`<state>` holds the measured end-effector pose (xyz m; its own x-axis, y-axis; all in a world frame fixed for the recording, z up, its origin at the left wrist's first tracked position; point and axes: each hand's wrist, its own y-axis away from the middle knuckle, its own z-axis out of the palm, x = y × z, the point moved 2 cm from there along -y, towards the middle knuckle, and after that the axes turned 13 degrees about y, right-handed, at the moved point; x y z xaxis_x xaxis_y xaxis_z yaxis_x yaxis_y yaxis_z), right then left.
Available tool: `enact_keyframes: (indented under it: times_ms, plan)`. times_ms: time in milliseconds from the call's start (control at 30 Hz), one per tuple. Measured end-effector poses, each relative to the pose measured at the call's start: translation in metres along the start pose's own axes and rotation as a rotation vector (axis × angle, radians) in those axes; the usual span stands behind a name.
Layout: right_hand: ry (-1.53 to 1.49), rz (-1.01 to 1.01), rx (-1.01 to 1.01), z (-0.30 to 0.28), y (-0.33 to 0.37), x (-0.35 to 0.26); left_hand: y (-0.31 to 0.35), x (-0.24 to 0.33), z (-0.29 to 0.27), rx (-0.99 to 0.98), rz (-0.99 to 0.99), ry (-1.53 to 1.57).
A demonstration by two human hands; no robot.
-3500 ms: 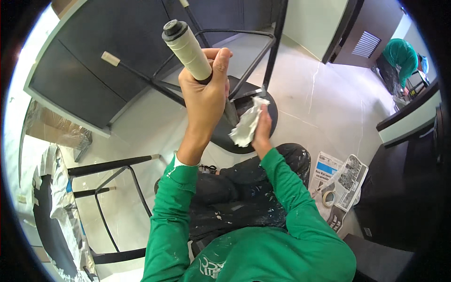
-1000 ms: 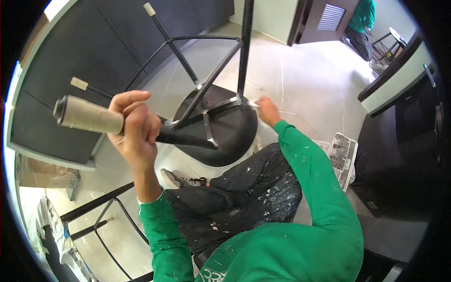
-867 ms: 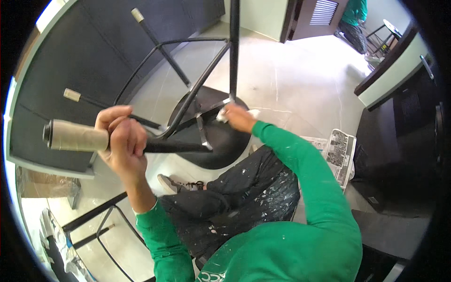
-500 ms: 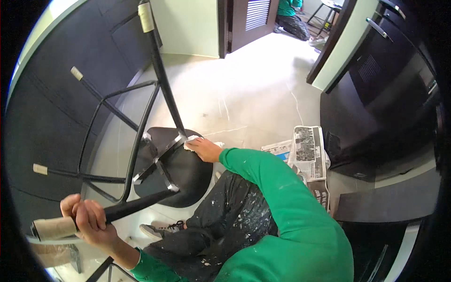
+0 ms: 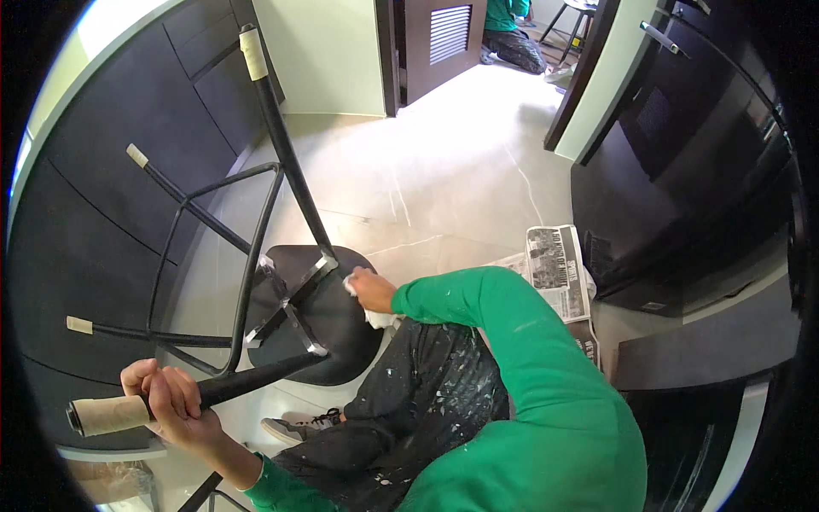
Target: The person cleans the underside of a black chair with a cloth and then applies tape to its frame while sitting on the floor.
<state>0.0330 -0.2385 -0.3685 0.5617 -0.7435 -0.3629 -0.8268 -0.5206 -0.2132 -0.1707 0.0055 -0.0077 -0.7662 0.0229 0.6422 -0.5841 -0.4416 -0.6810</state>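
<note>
An upturned black stool (image 5: 350, 341) rests with its seat down and its legs pointing up and to the left. Tan tape wraps the leg ends. My left hand (image 5: 175, 405) is closed round the nearest leg, just above its taped end. Bare metal shows on the cross bracket (image 5: 288, 305) under the seat. Over the seat's right edge, my right hand (image 5: 372, 290) is closed on a white cloth (image 5: 380, 319), apart from the bracket. Part of the cloth is hidden by the hand.
Newspaper sheets (image 5: 559, 269) lie on the floor to my right, beside dark glossy cabinets (image 5: 665, 196). Dark panels (image 5: 94, 188) stand at the left. Beyond the louvred door (image 5: 444, 43), another person (image 5: 510, 38) kneels near a second stool (image 5: 567, 26).
My right hand with the cloth has moved off the bracket, down and to the right. My left hand keeps its grip on the leg. The view has shifted slightly.
</note>
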Motion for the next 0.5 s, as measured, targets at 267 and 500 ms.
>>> enact_keyframes:
  times_ms: [267, 500]
  plan:
    - [-0.087, -0.848, -0.342, -0.002, 0.035, -0.106, 0.001, -0.004, 0.003, 0.021, -0.017, 0.020]
    - [-0.170, -0.671, -0.233, -0.012, -0.012, -0.050, -0.001, 0.005, -0.006, -0.048, 0.025, 0.014]
